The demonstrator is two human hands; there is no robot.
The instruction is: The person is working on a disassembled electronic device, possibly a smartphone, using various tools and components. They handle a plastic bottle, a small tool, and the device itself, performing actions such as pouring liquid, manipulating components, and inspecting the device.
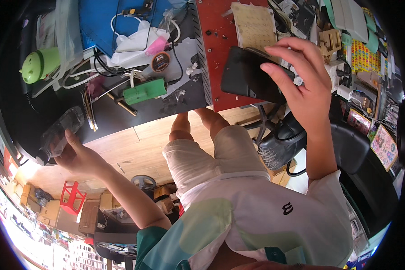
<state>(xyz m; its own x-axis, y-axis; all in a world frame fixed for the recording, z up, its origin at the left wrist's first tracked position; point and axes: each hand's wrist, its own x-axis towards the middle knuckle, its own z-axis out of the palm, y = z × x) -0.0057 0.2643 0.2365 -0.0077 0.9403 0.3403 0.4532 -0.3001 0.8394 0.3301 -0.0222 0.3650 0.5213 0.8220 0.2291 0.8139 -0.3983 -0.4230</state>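
Observation:
At the left end of the dark tabletop, my left hand (76, 155) is closed round the lower side of a clear plastic bottle (69, 123). The bottle lies tilted, its dark cap toward the lower left. My right hand (303, 81) reaches over a dark, flat phone (245, 74) above the red panel. My thumb lies against the phone's dark face and my index finger is over its far edge, so its upper edge passes between them. The other fingers arch behind, partly hidden. A green-handled tool (144, 91) and tweezers (89, 110) lie between my hands.
A blue mat (96, 22), white cables, a round tin (160, 61) and a green figurine (39, 65) crowd the table's left. A yellowish sheet (255, 24) lies on the red panel (216, 36). Parts and cables fill the right. A black chair (355, 153) stands at right.

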